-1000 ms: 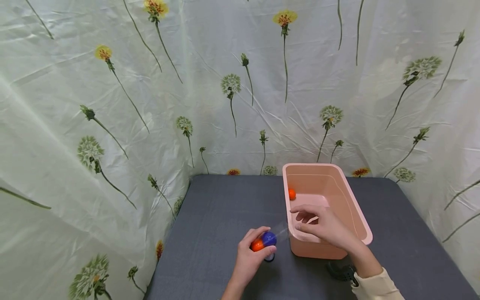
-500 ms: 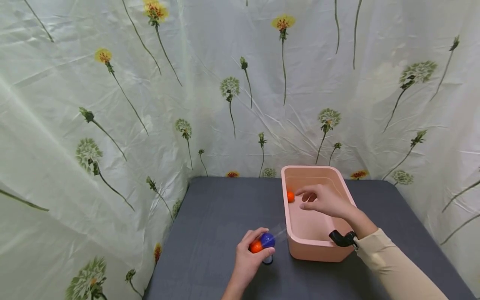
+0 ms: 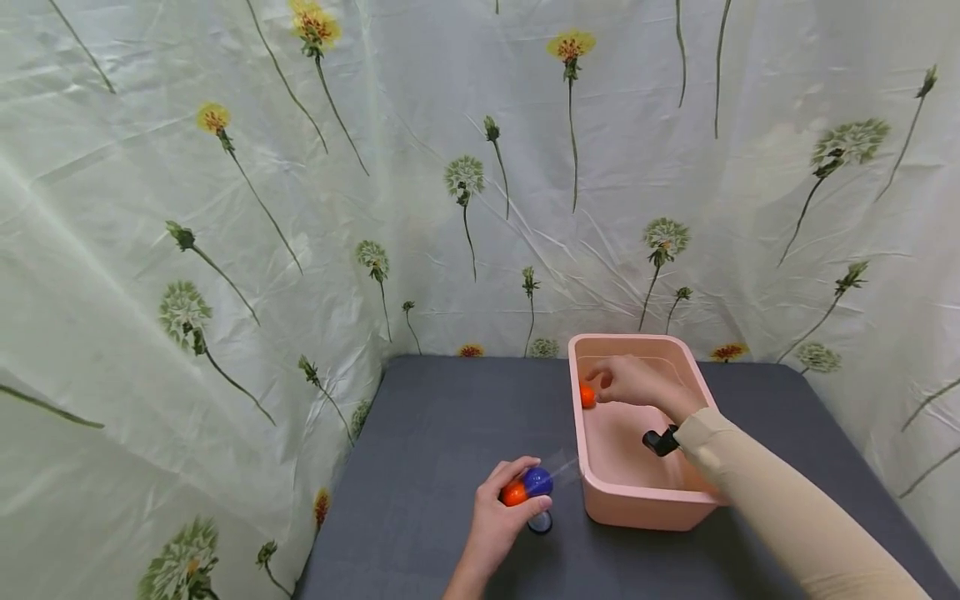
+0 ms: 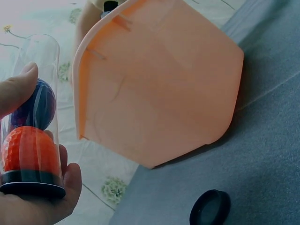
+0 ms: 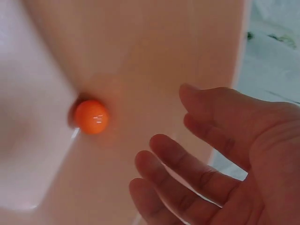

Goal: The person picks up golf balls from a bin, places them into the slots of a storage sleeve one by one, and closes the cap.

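My left hand (image 3: pixel 501 510) grips a clear tube (image 4: pixel 46 49), its thumb laid along the side. Inside the tube sit a dimpled orange golf ball (image 4: pixel 28 151) at the black-capped end and a dark blue ball (image 4: pixel 45 105) beyond it. Over on the right, my right hand (image 3: pixel 632 382) reaches into a pink bin (image 3: pixel 641 512). Its fingers are loosely bent and hold nothing. Close to them, an orange ball (image 5: pixel 92 117) lies in the bin's far left corner; in the right wrist view a gap separates it from the fingertips.
A round black cap (image 4: pixel 211 208) lies on the dark grey table (image 3: pixel 442 417), just beside the left hand. Flower-printed sheeting (image 3: pixel 420 208) stands behind and along the sides of the table. A black wrist device (image 3: pixel 662 440) is at the right sleeve.
My right hand has moved from over the bin's near left rim deeper into the bin, towards the orange ball. The left hand keeps the tube in the same place.
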